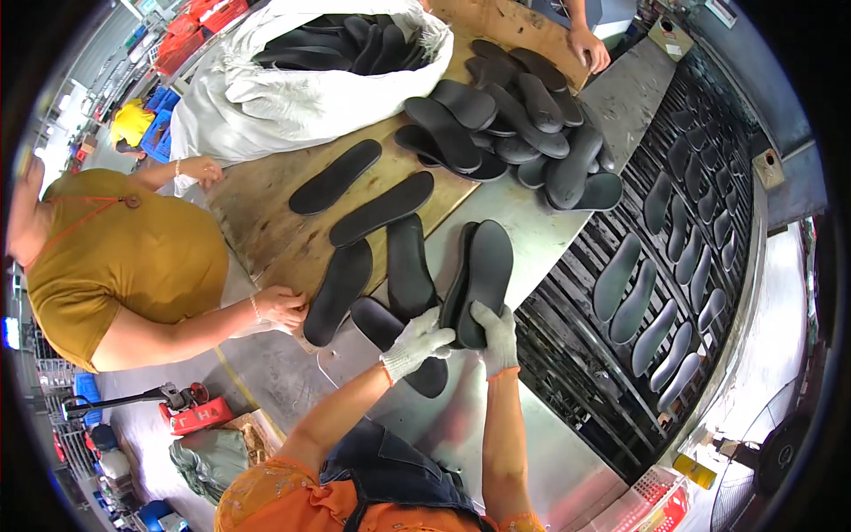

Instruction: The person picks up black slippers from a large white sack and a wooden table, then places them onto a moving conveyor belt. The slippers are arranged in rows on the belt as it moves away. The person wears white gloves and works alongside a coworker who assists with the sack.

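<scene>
Both my hands wear white knit gloves. My right hand [497, 337] is closed around the lower end of a black shoe insole [490, 270], its thumb lying on the upper face. A second black insole [461, 266] stands partly behind it, overlapped along one side. Fingers of my left hand [417, 344] are closed at the lower end of this second insole. Beneath my left wrist, a loose insole [377, 324] lies on the metal table [355, 363], partly hidden. Another insole [409, 266] lies just beyond my left hand.
A heap of black insoles [523, 115] covers the far tabletop. Behind it, a white sack [292, 102] holds more. At right, a slatted conveyor [576, 363] carries rows of insoles. A co-worker in a mustard shirt [142, 248] touches an insole at left; another person's hand [588, 49] rests far back.
</scene>
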`<state>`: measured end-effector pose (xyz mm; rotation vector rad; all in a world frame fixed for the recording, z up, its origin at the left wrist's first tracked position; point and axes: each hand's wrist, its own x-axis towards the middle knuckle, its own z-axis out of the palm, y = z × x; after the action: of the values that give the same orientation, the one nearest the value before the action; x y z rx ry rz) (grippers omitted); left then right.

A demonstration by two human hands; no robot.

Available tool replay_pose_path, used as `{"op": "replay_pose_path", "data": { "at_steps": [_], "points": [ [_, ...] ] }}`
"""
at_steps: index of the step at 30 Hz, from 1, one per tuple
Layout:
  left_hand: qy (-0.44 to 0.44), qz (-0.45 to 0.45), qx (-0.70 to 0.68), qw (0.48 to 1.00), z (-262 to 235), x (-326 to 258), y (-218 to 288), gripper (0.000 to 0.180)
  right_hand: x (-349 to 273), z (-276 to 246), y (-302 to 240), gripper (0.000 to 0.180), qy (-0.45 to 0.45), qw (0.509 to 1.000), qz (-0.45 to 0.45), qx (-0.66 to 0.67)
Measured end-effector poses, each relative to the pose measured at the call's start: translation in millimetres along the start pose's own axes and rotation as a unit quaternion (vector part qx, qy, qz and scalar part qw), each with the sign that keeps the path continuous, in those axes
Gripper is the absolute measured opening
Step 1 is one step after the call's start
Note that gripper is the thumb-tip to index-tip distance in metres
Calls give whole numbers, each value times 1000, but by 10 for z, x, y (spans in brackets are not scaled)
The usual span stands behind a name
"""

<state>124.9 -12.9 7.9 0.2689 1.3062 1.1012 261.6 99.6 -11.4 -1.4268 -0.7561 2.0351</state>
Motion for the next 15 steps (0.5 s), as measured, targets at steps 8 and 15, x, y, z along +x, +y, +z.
{"op": "replay_pose_path", "data": {
  "at_steps": [8, 15],
  "points": [
    [309, 386, 458, 738, -1227, 602, 1298, 35, -14, -287, 157, 44, -42, 998, 23, 42],
    [449, 50, 586, 672, -2269, 1094, 1862, 83, -42, -328, 322, 53, -37, 994, 4, 106]
  ]
}}
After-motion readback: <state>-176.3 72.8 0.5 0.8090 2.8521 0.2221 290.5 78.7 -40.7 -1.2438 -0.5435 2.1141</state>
